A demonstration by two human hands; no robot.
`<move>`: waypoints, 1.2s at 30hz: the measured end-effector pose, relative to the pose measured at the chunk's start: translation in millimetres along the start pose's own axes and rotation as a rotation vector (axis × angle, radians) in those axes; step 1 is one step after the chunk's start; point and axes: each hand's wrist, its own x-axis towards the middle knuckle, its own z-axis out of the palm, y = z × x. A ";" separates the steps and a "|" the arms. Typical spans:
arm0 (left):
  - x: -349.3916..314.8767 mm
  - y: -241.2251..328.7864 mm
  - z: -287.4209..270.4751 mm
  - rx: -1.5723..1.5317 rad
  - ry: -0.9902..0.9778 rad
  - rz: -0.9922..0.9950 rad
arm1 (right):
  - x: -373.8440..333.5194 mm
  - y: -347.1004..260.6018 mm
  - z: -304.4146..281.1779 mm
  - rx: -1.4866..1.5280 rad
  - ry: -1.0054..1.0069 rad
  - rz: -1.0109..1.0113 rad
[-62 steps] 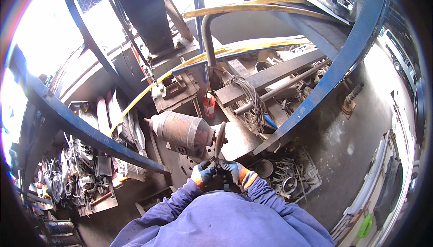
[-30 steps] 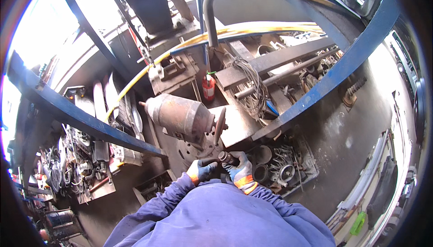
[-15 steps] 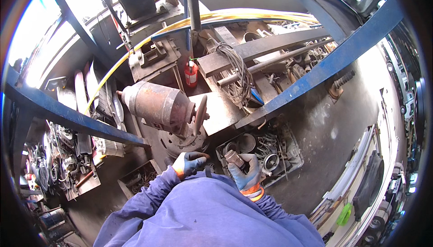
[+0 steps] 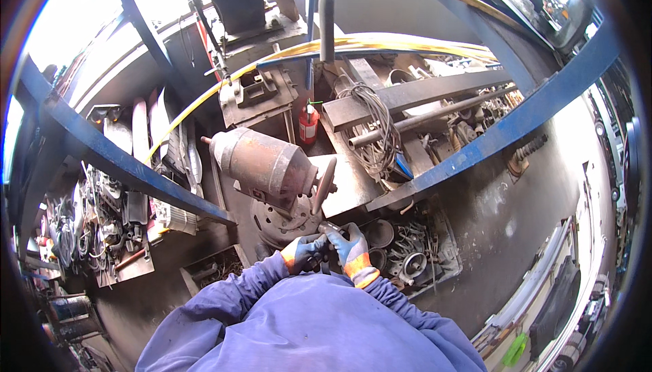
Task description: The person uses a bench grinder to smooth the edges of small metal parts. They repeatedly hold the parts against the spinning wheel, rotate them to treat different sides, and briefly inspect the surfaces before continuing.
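Observation:
My right hand [image 4: 351, 246], in a grey-blue glove with an orange cuff, is closed on a small metal cylinder [image 4: 329, 227], mostly hidden by the fingers. Close against it is my left hand [image 4: 303, 252], gloved alike, its fingers curled beside the right fingertips. What the left fingers hold, if anything, is hidden. Just beyond both hands stands a bench grinder [image 4: 263, 164] with a rusty motor body and a thin wheel [image 4: 324, 185] on its right end. Its round, holed base [image 4: 282, 225] is right in front of my left hand.
A tray of metal parts [image 4: 435, 268] stands to the right, and a box of scrap [image 4: 221, 265] to the left. Blue frame beams [image 4: 475, 144] cross both sides. Beyond the grinder are a red fire extinguisher [image 4: 308, 124], coiled cable [image 4: 380, 127] and steel bars [image 4: 414, 97].
My hands have come together in front of the grinder base; the right has moved left and up with the metal cylinder. The view has shifted, so the surroundings sit slightly lower and further right.

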 end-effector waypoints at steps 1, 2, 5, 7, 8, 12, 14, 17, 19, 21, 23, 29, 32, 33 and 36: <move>0.2 -0.8 -3.4 -0.029 -0.002 -0.022 | 3.2 -1.3 3.1 0.014 -0.009 0.043; 0.2 -1.6 -7.2 -0.057 -0.005 -0.045 | 8.5 2.5 8.2 0.020 -0.007 -0.003; 3.4 -8.9 -13.9 0.189 -0.027 0.209 | 13.5 -5.0 5.3 -0.230 0.003 -0.199; 0.4 -0.2 -6.6 -0.021 -0.026 0.152 | 19.9 0.9 7.8 -0.184 0.020 -0.203; -1.8 4.8 -1.8 -0.204 -0.023 0.070 | 24.2 5.3 9.9 -0.160 0.028 -0.205; -1.9 6.8 2.0 -0.191 0.043 0.187 | 22.9 -11.3 11.5 -0.139 -0.030 -0.242; 0.9 3.7 -0.1 -0.202 0.043 0.199 | 15.6 -23.9 13.0 -0.162 -0.025 -0.281; 10.2 -4.0 -12.3 -0.013 -0.015 0.361 | 7.9 -36.8 14.3 -0.217 0.022 -0.295; 6.8 3.0 -9.9 -0.145 -0.015 0.271 | 7.6 -37.8 17.5 -0.215 0.036 -0.280; 7.7 3.7 -11.0 -0.100 -0.035 0.343 | 5.8 -42.4 17.7 -0.213 0.020 -0.245; 13.8 -4.0 -18.5 0.174 -0.069 0.565 | 3.1 -48.1 18.8 -0.215 0.022 -0.231; 12.0 7.7 -10.8 -0.204 -0.060 0.248 | -0.3 -55.1 18.7 -0.219 0.050 -0.237; 22.2 0.8 -17.1 -0.201 -0.057 0.266 | 2.1 -47.1 18.2 -0.192 0.054 -0.265; 20.4 -0.5 -18.9 0.001 -0.063 0.394 | 6.8 -39.8 17.1 -0.218 0.066 -0.264; 11.2 3.4 -20.1 0.325 -0.044 0.536 | 10.7 -32.5 16.0 -0.220 0.072 -0.237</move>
